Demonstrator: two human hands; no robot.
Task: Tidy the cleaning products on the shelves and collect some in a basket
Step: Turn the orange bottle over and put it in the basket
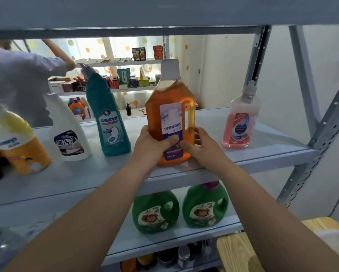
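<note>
Now I have the amber bottle [170, 107] upright at the front edge of the middle shelf [263, 154], left grip [153, 144] curled round its base, right grip [202, 146] curled round its handle side; two-handed, I judge, to square its label forward in the row.

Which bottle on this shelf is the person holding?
The amber seaways bottle, gripped low by left hand and right hand; the teal bottle, white bottle and pink bottle stand untouched.

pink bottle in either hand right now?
No: the pink bottle stands untouched on the shelf, while the left hand and right hand both hold the amber bottle.
</note>
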